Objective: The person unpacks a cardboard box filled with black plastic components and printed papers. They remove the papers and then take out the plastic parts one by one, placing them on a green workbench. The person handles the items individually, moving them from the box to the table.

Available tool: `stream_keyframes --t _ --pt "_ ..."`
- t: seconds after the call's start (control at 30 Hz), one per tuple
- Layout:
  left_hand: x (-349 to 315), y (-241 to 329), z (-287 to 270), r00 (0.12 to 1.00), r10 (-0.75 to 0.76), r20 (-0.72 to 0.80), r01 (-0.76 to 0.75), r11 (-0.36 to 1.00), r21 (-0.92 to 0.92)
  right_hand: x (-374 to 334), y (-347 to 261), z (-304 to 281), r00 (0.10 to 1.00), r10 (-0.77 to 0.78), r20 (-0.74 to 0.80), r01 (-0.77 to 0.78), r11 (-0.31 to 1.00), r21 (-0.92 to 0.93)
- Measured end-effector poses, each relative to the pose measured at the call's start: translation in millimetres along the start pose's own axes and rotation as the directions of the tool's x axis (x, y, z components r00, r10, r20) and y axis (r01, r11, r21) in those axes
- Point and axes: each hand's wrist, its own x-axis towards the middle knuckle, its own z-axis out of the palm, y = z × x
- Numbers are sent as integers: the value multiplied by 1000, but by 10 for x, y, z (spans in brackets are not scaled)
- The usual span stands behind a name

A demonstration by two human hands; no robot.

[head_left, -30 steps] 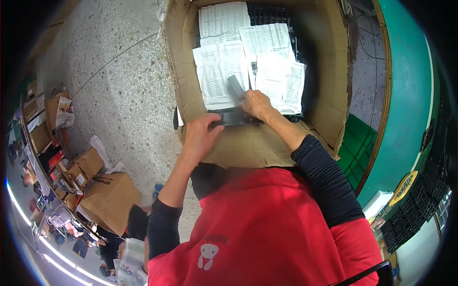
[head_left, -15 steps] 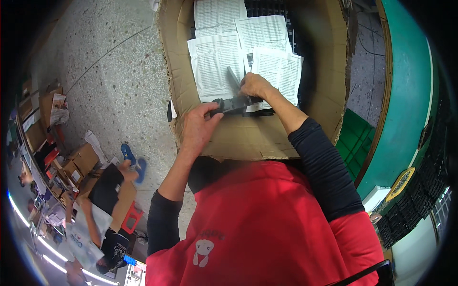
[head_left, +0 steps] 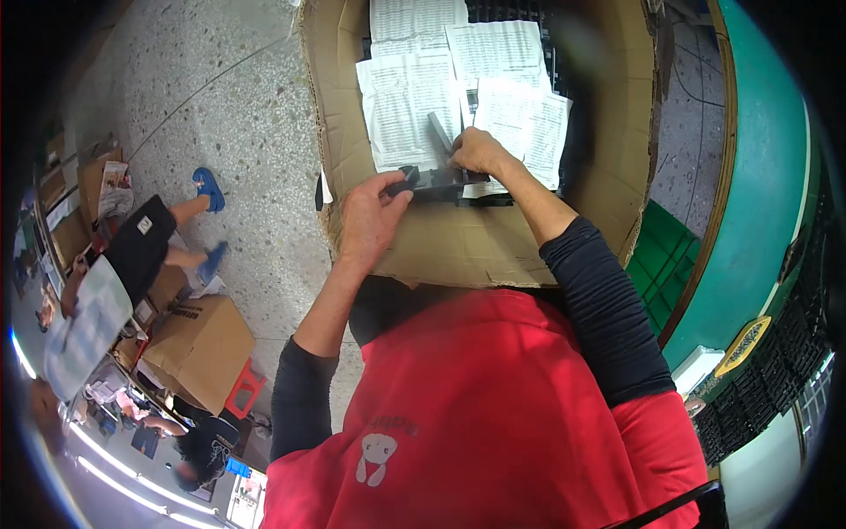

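Observation:
A black plastic part [head_left: 432,182] lies crosswise near the close wall of a cardboard box [head_left: 441,256], over printed paper sheets [head_left: 408,110]. My left hand [head_left: 370,220] pinches its left end between thumb and fingers. My right hand [head_left: 483,152] is closed at its right end, fingertips bent down; exactly what they grip is partly hidden. A flat grey strip [head_left: 441,130] slants up from the part beside my right fingertips. Another black piece [head_left: 485,201] lies just under the right end. More black parts [head_left: 504,11] show beneath the sheets at the far side.
Right of the box are a green crate [head_left: 665,264] and a green surface [head_left: 767,194] with a wooden edge. Stacked black parts [head_left: 758,388] stand farther right. On the left, a person in blue slippers [head_left: 210,189] is near a closed carton [head_left: 198,348] and a red stool [head_left: 246,388].
The person at left has moved away from the carton, with legs now farther up the view. My hands keep their hold on the black part, and the view has shifted slightly.

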Motion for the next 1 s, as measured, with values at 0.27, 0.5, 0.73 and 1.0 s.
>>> stream_keyframes --t 0.27,0.5,0.73,1.0 --pt "-23 -1 16 998 50 -30 -48 997 65 -44 1 53 992 -104 -73 104 995 -5" --pt "-18 41 4 996 84 -43 -80 993 82 -46 29 119 984 -155 -83 156 988 11" --pt "-15 61 11 989 140 -51 -137 988 72 -21 60 172 979 -160 -125 165 986 27" --pt "-32 101 32 988 150 -49 -146 987 73 -136 -16 98 990 -125 -69 131 988 83"
